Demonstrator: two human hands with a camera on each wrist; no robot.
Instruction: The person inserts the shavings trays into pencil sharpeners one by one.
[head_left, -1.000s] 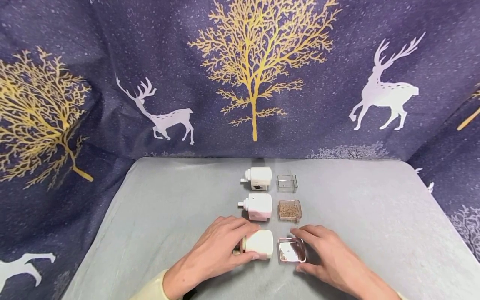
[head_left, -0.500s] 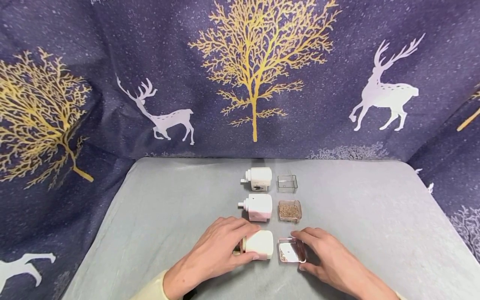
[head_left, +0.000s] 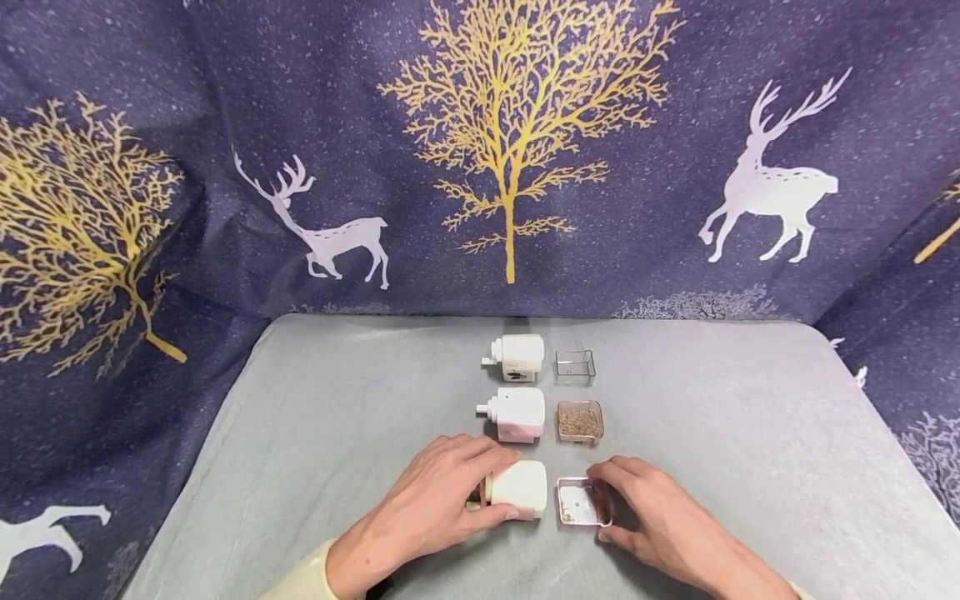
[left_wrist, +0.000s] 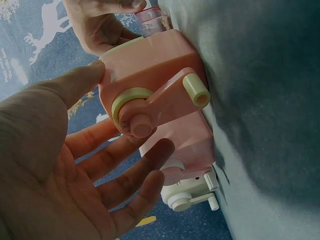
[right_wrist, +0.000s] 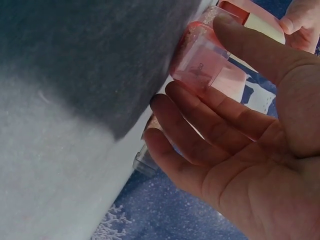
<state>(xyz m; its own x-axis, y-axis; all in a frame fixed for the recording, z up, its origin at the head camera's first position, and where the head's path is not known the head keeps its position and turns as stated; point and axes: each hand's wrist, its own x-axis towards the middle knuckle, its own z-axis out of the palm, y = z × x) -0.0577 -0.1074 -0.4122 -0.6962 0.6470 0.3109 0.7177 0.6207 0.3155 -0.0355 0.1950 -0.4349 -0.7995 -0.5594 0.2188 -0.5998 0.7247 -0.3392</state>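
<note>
My left hand grips the nearest pencil sharpener by its sides, thumb and index finger across it. In the left wrist view this sharpener is pink, with a crank ending in a cream knob; the other fingers hang loosely below. To its right, my right hand pinches a clear, red-tinted shavings drawer between thumb and index finger. Some shavings cling inside the drawer. A narrow gap parts the drawer from the sharpener in the head view.
Behind stand a pink-and-white sharpener and a white one, cranks facing left. Beside them lie a drawer full of brown shavings and a clear drawer. A grey cloth covers the table; a patterned curtain hangs behind.
My right index fingertip and thumb have shifted slightly right along the drawer's sides, and the drawer's glossy reflection has changed. My left hand and the sharpeners have stayed in place.
</note>
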